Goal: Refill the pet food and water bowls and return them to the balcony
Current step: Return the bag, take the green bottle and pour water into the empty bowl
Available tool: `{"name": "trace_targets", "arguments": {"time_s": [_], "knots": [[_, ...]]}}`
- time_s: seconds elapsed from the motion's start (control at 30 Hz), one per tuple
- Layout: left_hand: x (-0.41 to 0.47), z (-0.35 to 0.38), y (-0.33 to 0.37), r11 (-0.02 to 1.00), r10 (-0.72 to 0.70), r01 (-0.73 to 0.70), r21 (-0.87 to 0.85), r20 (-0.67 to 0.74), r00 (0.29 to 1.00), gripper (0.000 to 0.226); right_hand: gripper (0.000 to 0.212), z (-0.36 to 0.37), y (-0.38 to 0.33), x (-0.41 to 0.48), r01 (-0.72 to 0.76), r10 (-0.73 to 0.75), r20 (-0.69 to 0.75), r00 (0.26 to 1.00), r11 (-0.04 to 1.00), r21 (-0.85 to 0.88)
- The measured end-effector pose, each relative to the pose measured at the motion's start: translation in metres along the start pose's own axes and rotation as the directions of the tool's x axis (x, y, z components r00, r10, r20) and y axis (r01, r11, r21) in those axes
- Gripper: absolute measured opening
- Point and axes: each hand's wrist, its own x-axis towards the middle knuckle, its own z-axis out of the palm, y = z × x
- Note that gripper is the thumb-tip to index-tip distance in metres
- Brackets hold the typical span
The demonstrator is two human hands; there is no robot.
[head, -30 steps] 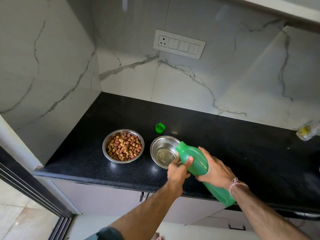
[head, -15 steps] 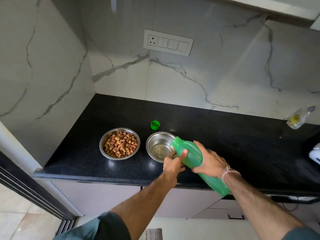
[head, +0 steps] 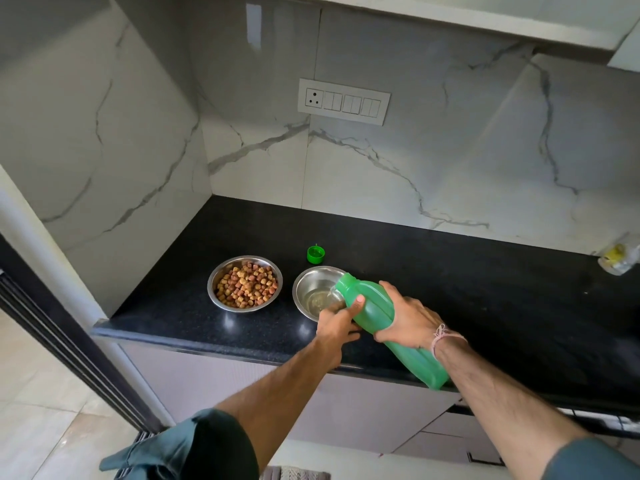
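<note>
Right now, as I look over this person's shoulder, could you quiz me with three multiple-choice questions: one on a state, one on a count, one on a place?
1. How is the green bottle?
A. Upright and capped.
B. Tilted, mouth over the water bowl.
C. Lying flat, untouched.

2. How many steel bowls stand on the counter?
A. One.
B. Two.
C. Three.

3. Where is the green cap?
A. On the floor.
B. On the bottle.
C. On the counter behind the water bowl.

Answers:
1 B, the left hand and right hand grip it slanted toward that bowl.
2 B, the food bowl sits beside the water bowl.
3 C, it lies apart from both bowls, toward the wall.
</note>
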Motion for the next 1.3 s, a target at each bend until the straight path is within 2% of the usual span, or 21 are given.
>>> {"name": "trace_targets", "arguments": {"time_s": [0.27, 1.3], "knots": [[-0.0016, 0.0019, -0.0024, 1.0, -0.001, 0.0, -0.022, -0.04, 0.999, 0.053, 0.124, -0.0056, 0.0004, 0.0027, 0.025, -0.025, 0.018, 1.0, 0.999, -0.038], [-0.0016, 0.0011, -0.0006, 0.999, -0.024, 0.021, -0.043, -0.066, 0.998, 0.049, 0.128, -0.0101, -0.0016, 0.0074, 0.04, -0.036, 0.052, 0.998, 0.997, -0.073]]}}
